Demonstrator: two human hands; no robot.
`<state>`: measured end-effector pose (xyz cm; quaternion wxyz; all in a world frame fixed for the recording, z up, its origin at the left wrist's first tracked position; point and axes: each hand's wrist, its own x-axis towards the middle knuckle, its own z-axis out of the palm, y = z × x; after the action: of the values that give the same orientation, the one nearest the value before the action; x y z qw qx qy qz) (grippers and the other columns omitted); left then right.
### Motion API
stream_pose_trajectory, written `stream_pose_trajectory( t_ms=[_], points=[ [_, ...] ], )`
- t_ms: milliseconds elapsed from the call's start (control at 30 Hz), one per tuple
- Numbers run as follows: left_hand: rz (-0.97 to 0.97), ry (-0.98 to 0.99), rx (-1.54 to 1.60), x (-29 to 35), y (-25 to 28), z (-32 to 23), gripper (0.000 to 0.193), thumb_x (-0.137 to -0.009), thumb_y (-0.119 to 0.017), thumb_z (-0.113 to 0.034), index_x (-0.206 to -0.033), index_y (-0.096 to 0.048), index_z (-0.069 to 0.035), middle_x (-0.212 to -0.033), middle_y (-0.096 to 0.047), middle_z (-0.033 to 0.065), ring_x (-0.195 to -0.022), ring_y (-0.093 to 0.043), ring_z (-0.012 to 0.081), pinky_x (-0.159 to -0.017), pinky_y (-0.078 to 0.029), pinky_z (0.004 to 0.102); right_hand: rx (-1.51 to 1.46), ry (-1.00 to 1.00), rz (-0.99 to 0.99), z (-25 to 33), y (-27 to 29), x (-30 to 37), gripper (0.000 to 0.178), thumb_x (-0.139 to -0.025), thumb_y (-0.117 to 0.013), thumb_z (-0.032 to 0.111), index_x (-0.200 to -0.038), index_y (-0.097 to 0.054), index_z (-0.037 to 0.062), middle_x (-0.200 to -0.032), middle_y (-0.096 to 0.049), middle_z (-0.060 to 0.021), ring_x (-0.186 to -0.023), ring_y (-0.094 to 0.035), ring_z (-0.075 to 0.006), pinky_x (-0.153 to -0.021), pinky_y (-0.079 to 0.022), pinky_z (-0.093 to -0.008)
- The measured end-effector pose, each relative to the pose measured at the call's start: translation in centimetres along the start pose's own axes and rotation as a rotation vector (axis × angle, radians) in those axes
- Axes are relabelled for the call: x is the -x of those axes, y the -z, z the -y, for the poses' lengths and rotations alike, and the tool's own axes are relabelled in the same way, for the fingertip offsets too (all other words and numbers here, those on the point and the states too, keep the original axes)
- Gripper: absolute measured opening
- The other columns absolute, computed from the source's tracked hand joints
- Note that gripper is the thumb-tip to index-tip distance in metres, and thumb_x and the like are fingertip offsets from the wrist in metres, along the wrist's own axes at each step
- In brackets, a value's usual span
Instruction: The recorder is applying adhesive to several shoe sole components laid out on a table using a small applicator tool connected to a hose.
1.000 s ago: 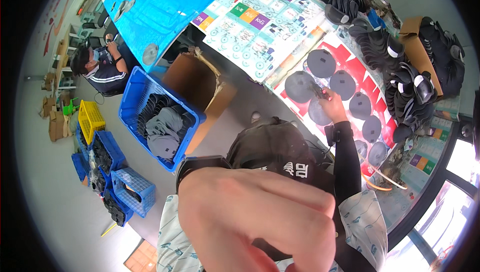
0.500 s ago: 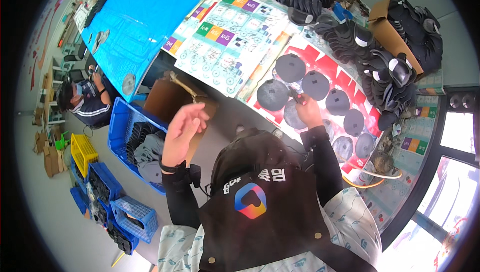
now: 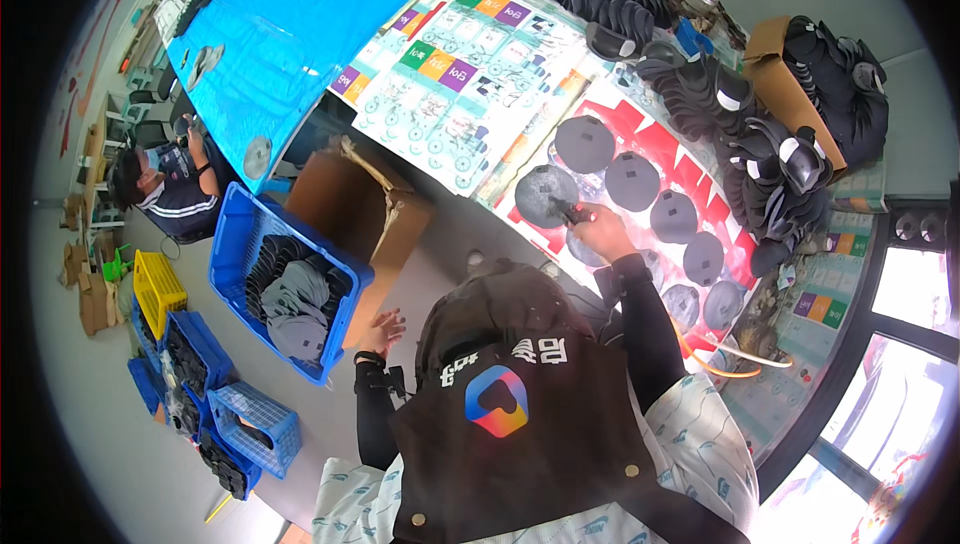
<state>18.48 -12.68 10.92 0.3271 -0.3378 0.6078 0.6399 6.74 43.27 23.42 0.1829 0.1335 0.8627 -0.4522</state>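
My right hand (image 3: 598, 232) is closed round a short dark tool (image 3: 572, 210) that looks like a brush. Its tip meets a round piece (image 3: 545, 194) that has a grey, smeared face and a small dark square. Several dark round pieces (image 3: 632, 182) lie spread on the red and white sheet around it, and one is partly hidden under my right hand. My left hand (image 3: 382, 331) hangs low beside the blue crate (image 3: 345, 329), fingers apart and holding nothing.
Behind the sheet are stacks of curved black pieces (image 3: 700, 84) and a cardboard box (image 3: 790, 94). Printed sheets (image 3: 430, 114) and a blue cover (image 3: 270, 54) span the table leftward. An open carton (image 3: 375, 234) stands below. Another person (image 3: 180, 184) sits at far left.
My left hand has dropped from above the carton to beside the blue crate. My right hand has brought the tool onto the upper-left round piece, whose face has turned from dark to smeared grey.
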Motion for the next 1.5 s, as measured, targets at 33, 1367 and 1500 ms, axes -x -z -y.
stream_pose_trajectory(
  t_ms=[33, 1367, 1500],
  points=[
    [-0.005, 0.031, 0.011, -0.2, 0.4, 0.9, 0.032, -0.099, -0.061, -0.022, -0.129, -0.061, -0.012, -0.111, -0.071, 0.0069, -0.087, -0.069, 0.0176, -0.072, -0.051, 0.0290, 0.078, 0.047, 0.002, 0.0, 0.2, 0.1, 0.035, -0.079, -0.066, 0.020, -0.112, -0.070, 0.0075, -0.093, -0.069, -0.0239, -0.091, -0.065, -0.0435, -0.079, -0.050, -0.0457],
    [-0.149, 0.203, 0.103, 0.3, 1.3, 10.2, 0.028, -0.097, -0.054, -0.013, -0.123, -0.062, -0.012, -0.106, -0.069, 0.0084, -0.086, -0.063, 0.0227, -0.082, -0.055, 0.0385, -0.206, 0.029, -0.303, -2.7, 8.5, -7.5, 0.040, -0.077, -0.067, 0.016, -0.114, -0.070, 0.0000, -0.098, -0.070, -0.0276, -0.099, -0.067, -0.0426, -0.087, -0.051, -0.0445],
    [-0.122, 0.185, 0.105, 0.4, 0.9, 10.7, 0.027, -0.096, -0.055, -0.011, -0.122, -0.063, -0.010, -0.103, -0.067, 0.0080, -0.083, -0.061, 0.0211, -0.081, -0.054, 0.0380, -0.103, -0.051, -0.290, -2.3, 8.7, -7.3, 0.042, -0.078, -0.066, 0.014, -0.118, -0.069, 0.0010, -0.099, -0.070, -0.0281, -0.100, -0.066, -0.0434, -0.088, -0.051, -0.0440]
  ],
)
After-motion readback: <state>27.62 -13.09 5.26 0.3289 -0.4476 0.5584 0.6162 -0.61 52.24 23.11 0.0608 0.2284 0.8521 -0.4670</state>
